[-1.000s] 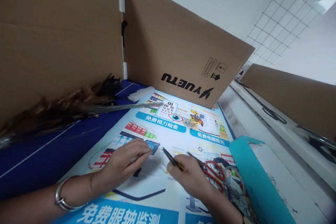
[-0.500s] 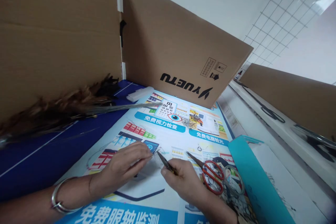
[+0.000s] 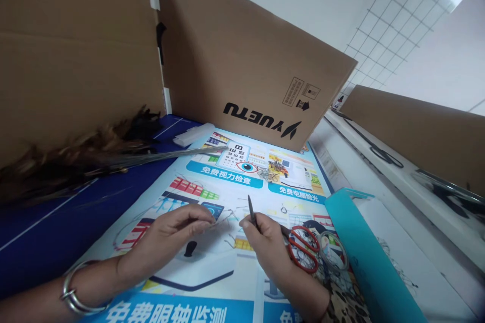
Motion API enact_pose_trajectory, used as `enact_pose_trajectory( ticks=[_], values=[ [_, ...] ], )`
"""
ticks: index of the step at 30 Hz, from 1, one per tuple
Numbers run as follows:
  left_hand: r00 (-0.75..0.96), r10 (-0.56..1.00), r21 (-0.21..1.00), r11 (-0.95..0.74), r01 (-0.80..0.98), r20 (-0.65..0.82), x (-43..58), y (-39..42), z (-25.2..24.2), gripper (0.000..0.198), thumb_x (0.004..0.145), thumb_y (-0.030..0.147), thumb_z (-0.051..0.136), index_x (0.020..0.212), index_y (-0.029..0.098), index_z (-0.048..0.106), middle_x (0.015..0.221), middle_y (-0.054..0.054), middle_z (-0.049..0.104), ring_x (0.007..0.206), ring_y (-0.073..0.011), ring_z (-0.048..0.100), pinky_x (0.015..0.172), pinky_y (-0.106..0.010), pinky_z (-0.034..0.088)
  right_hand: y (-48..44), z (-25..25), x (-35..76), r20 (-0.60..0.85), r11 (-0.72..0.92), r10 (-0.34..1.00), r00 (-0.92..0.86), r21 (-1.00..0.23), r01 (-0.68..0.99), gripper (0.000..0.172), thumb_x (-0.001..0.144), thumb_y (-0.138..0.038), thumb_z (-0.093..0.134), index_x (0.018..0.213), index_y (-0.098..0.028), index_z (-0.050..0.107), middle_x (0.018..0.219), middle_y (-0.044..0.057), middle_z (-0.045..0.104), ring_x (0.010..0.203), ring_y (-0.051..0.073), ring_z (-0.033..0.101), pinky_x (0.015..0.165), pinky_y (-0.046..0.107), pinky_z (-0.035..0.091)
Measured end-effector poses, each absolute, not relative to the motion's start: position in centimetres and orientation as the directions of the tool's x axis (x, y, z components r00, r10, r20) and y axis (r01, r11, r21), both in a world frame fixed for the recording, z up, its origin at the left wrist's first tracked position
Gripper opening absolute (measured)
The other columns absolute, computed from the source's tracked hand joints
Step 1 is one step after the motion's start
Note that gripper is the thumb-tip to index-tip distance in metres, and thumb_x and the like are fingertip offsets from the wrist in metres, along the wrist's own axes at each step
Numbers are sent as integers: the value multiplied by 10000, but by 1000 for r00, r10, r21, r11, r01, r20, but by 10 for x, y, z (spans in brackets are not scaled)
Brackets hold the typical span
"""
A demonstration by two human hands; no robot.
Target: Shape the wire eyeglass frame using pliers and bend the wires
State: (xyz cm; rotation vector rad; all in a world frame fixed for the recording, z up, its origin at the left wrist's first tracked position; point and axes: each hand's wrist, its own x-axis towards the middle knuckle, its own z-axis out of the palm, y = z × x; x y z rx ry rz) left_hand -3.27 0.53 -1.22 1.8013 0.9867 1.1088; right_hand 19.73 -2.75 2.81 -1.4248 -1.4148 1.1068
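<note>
Head view: left hand (image 3: 170, 229) fingertips pinch a thin wire (image 3: 224, 217) (faint, probably a loop) low over the poster (image 3: 212, 308). Right hand (image 3: 267, 237) is fisted round needle-nose pliers (image 3: 251, 210), tip up, just beside the wire. Looks like wire shaping; bringing the tip to the wire end needs precision.

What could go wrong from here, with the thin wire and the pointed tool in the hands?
1. The wire is very thin and only pinched by the left hand; it may slip out or kink.
2. The tool in the right hand has a sharp tip near the left fingers; a slip might prick them.
3. The scissors lie right beside the right hand; a sideways move could knock them.
</note>
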Motion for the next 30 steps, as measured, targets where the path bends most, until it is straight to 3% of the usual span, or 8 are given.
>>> enact_pose_trajectory(
  ticks=[6,11,23,30],
  values=[
    [383,729,772,-633,61,568,-33,3,-18,132,924,182,603,970,236,715,958,-50,747,951,-210,694,821,-318,585,-24,21,194,-162,-161,986,-35,-987,17,215,788,-374,631,747,-165,605,526,-75,392,504,86,311,498,232,256],
    [471,599,668,-744,27,648,-36,3,-18,228,941,114,568,1063,266,688,963,-47,751,986,-207,692,875,-332,575,-23,24,196,-163,-163,986,-23,-986,-39,204,761,-363,648,735,-165,606,518,-76,410,499,82,314,499,232,254],
    [676,442,563,-825,50,589,-45,5,-20,267,1002,224,490,1184,292,674,1090,-84,760,1111,-245,667,983,-429,544,-27,19,197,-158,-155,980,-124,-987,32,219,789,-354,630,685,-170,573,519,-84,370,491,71,287,492,235,218],
    [735,447,587,-805,83,510,-45,0,-9,291,1020,303,446,1149,324,706,1077,-69,770,1120,-241,670,1010,-418,540,-28,19,195,-207,-207,971,-123,-978,12,228,776,-362,643,676,-177,555,501,-88,390,468,67,291,466,234,207]
  ],
)
